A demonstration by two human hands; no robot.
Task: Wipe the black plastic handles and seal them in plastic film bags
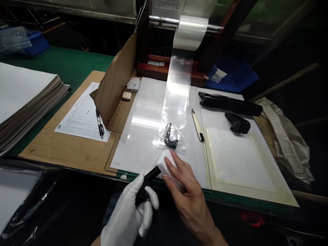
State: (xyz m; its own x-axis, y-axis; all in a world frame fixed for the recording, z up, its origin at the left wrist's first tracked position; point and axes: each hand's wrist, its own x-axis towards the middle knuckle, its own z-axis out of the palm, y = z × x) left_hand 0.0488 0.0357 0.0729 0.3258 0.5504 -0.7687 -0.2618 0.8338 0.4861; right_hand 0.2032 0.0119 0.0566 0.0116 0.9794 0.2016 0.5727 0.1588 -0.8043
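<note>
My left hand [133, 205], in a white glove, is closed around a black part [151, 174] with a straight arm that points up and right. My bare right hand [186, 186] grips a white pad or block [165, 162], whose exact kind I cannot make out. The pad touches the tip of the black part. Just beyond my hands a curved black handle-like piece [169, 136] lies at the end of a clear plastic film strip [178, 82]. A craft knife [197, 125] with a pale handle rests to the right of it.
The strip runs down from a film roll [191, 32] on a metal rod. Two black moulded parts, one long [230, 104] and one short [238, 123], lie at right. A cardboard divider [116, 78], a printed sheet [79, 112], a pen [99, 124] and a paper stack [25, 92] are left.
</note>
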